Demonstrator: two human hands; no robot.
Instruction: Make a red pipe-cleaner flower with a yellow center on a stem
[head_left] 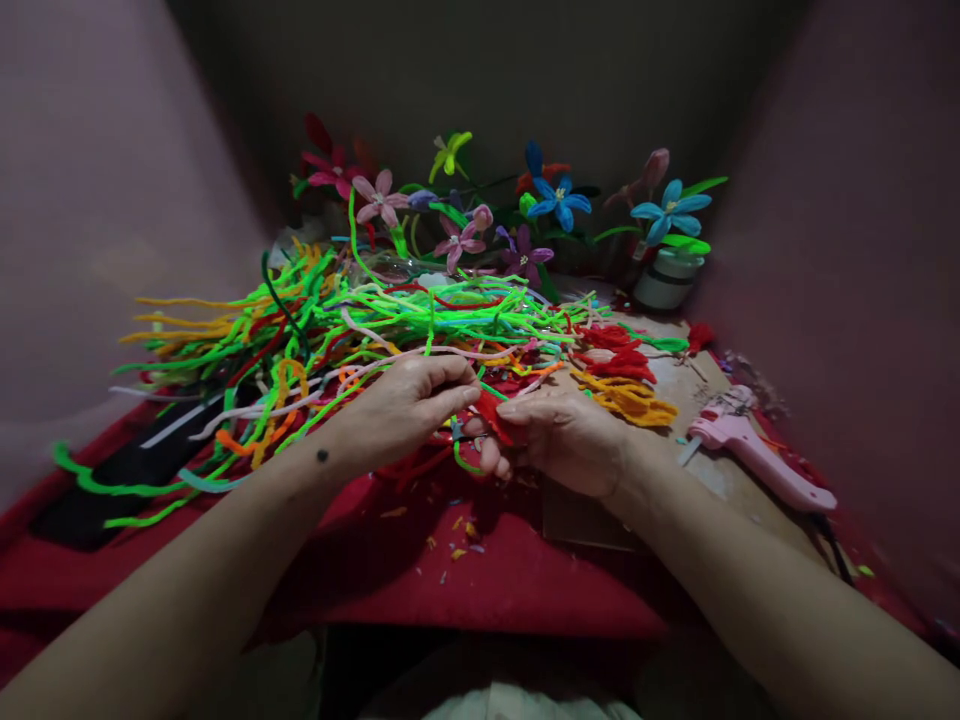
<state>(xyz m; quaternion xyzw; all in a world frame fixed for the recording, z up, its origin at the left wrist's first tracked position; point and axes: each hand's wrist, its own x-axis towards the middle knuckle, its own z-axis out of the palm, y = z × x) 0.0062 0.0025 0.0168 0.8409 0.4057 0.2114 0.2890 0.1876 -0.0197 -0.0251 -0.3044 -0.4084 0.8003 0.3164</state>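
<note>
Between my hands, above the table's front half, is a small red fuzzy pipe-cleaner piece (491, 412). My left hand (427, 395) is closed in a pinch at its left end. My right hand (566, 435) pinches its right side with thumb and forefinger, the other fingers curled beneath. Just under the left fingertips, a bent green pipe cleaner (466, 464) and a small dark item, too unclear to name, show beside the right fingers. Behind the hands spreads a big pile of pipe cleaners (450, 312), mostly bright green, with orange, red and pink ones.
Finished fuzzy flowers (561, 203) stand along the back, some near a grey-white jar (667, 280). On the right, a pink glue gun (765, 455) lies on a board. Red bundles (619, 350) and orange bundles (626, 398) lie nearby. Scraps dot the red cloth (465, 590).
</note>
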